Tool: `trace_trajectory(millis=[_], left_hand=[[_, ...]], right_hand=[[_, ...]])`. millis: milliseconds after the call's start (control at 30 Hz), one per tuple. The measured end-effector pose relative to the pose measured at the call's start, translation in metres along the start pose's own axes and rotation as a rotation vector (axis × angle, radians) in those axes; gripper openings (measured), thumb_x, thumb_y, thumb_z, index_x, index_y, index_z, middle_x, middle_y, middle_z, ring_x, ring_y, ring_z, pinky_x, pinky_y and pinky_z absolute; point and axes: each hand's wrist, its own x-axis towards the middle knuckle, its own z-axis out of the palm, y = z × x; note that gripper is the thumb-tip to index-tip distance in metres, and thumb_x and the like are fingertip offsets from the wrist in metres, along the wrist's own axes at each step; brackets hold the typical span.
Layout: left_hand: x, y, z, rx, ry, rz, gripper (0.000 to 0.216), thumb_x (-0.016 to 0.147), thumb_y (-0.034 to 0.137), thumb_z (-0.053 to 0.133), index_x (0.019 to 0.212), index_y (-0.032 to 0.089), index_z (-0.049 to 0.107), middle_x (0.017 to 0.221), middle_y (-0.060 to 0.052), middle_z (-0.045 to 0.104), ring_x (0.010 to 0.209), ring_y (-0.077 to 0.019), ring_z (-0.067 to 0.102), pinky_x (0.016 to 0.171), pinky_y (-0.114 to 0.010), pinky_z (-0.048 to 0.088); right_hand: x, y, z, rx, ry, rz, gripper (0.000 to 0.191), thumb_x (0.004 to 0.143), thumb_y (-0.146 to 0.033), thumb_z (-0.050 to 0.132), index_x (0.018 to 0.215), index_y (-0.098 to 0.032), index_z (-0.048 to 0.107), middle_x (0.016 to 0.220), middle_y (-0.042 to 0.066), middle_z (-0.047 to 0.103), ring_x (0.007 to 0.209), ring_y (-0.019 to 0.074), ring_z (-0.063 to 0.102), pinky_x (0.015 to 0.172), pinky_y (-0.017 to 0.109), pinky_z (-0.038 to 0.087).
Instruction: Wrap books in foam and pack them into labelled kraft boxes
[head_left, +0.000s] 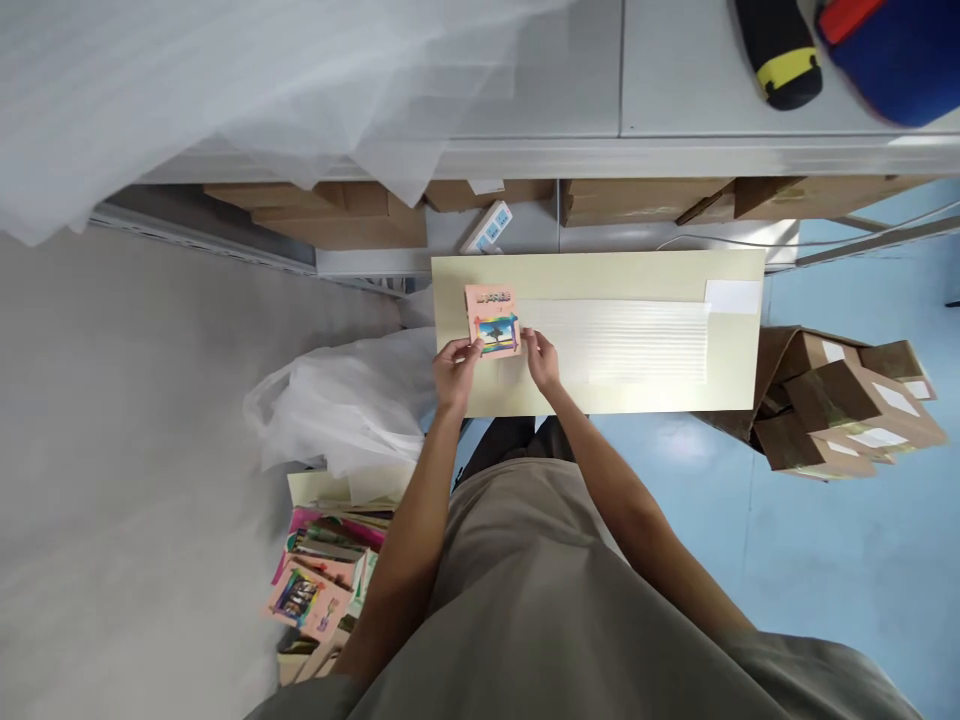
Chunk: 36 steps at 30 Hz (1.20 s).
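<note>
- Left hand [456, 365]: grip closed, thumb and fingers pinching the lower left corner of a small pink paper card [493, 320], which bears a rainbow-framed picture.
- Right hand [541, 358]: grip closed on the card's lower right edge, fingertips only.
- Card position: face up, slightly tilted, at the left end of a pale cream rectangular table [600, 275]. Cannot tell whether it lies flat or is lifted.
- White ribbed sheet [622, 340] lies on the table just right of the card.
- Floor, left of the person: crumpled white plastic bag [337, 410]; below it, a loose pile of pink picture cards [315, 590].
- Floor, right: brown cardboard boxes with white labels [847, 410], well apart from the hands.
- White power strip [487, 228] beyond the table's far edge.
</note>
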Motion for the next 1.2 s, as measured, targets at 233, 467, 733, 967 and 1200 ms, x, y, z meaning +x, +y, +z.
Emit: trace_trajectory(millis=[233,467,733,967,1200], left_hand=[[-0.055,0.005,0.104,0.013,-0.234,-0.024,0.045,0.087,0.063,0.079,0.096,0.020,0.074,0.095,-0.010,0.081,0.093,-0.0234,0.076,0.084,-0.031,0.057],[-0.082,0.017,0.210,0.176,-0.431,0.094,0.030,0.090,0.052,0.080,0.090,0.024,0.072,0.093,-0.005,0.081,0.093,-0.0237,0.077,0.087,-0.032,0.059],[-0.080,0.021,0.292,0.450,-0.445,0.165,0.010,0.092,0.032,0.079,0.088,0.023,0.078,0.100,-0.008,0.084,0.096,-0.0256,0.078,0.091,-0.035,0.060],[-0.077,0.013,0.313,0.430,-0.388,0.034,0.005,0.089,0.026,0.080,0.085,0.022,0.078,0.098,-0.007,0.085,0.096,-0.0262,0.080,0.091,-0.035,0.061],[-0.069,0.006,0.307,0.296,-0.400,-0.033,0.006,0.084,0.025,0.080,0.090,0.023,0.081,0.096,-0.006,0.086,0.097,-0.0258,0.081,0.092,-0.036,0.062]], right_hand=[[-0.037,0.041,-0.121,0.263,0.156,0.153,0.087,0.081,-0.088,0.075,0.127,-0.014,0.078,0.105,0.015,0.085,0.106,0.0340,0.080,0.102,0.049,0.064],[-0.052,0.082,-0.231,0.303,0.270,0.198,0.064,0.085,-0.079,0.075,0.106,-0.019,0.079,0.090,0.007,0.082,0.085,0.0261,0.077,0.083,0.042,0.065],[-0.010,0.110,-0.299,0.156,0.255,0.138,0.053,0.091,-0.072,0.068,0.103,-0.021,0.075,0.103,0.012,0.083,0.091,0.0272,0.078,0.087,0.043,0.065],[-0.007,0.119,-0.313,-0.047,0.185,0.204,0.033,0.101,-0.051,0.063,0.103,-0.021,0.076,0.109,0.013,0.083,0.094,0.0269,0.078,0.093,0.042,0.064],[-0.034,0.129,-0.367,-0.333,0.438,0.293,0.033,0.099,-0.040,0.061,0.120,-0.017,0.071,0.125,0.020,0.076,0.099,0.0285,0.075,0.093,0.044,0.060]])
